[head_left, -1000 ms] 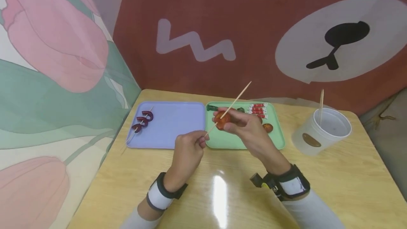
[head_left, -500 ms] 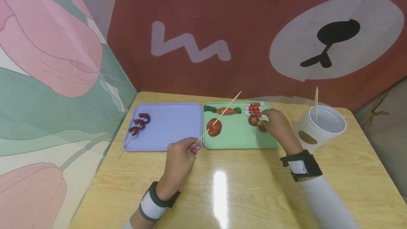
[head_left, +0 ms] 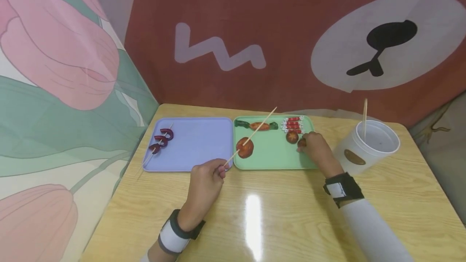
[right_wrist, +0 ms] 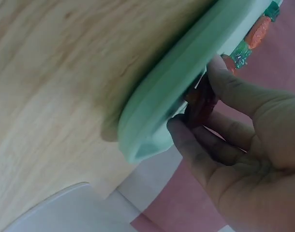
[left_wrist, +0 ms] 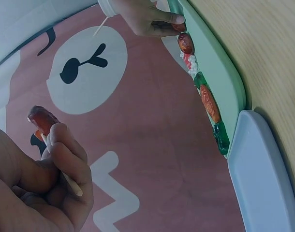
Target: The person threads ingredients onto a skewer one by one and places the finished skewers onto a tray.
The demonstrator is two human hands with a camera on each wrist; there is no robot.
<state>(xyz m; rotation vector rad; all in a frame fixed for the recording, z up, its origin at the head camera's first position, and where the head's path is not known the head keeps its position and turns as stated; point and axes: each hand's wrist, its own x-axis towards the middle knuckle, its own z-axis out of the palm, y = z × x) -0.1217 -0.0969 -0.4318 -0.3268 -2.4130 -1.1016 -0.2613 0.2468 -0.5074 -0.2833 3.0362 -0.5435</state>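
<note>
My left hand point(head_left: 207, 179) pinches the lower end of a bamboo skewer point(head_left: 269, 115), tilted up to the right. A round reddish-brown food piece point(head_left: 245, 148) is threaded partway along it, in front of the green tray point(head_left: 273, 159). At that tray's right side my right hand point(head_left: 319, 153) pinches a small dark brown mushroom cap point(head_left: 301, 143); the right wrist view shows this mushroom cap point(right_wrist: 200, 104) between thumb and fingers. Beside it lies another mushroom cap point(head_left: 292, 137) with a star-shaped mark.
On the green tray are an orange candy-shaped piece point(head_left: 259, 126) with green ends and several red-and-white pieces point(head_left: 293, 123). A blue tray point(head_left: 196, 144) on the left bears a loaded skewer point(head_left: 160, 142). A white bucket point(head_left: 351, 153) with sticks stands at right.
My right hand has let go of the reddish-brown piece on the skewer, moved right to the green tray and taken hold of a mushroom cap. My left hand has moved slightly left and down.
</note>
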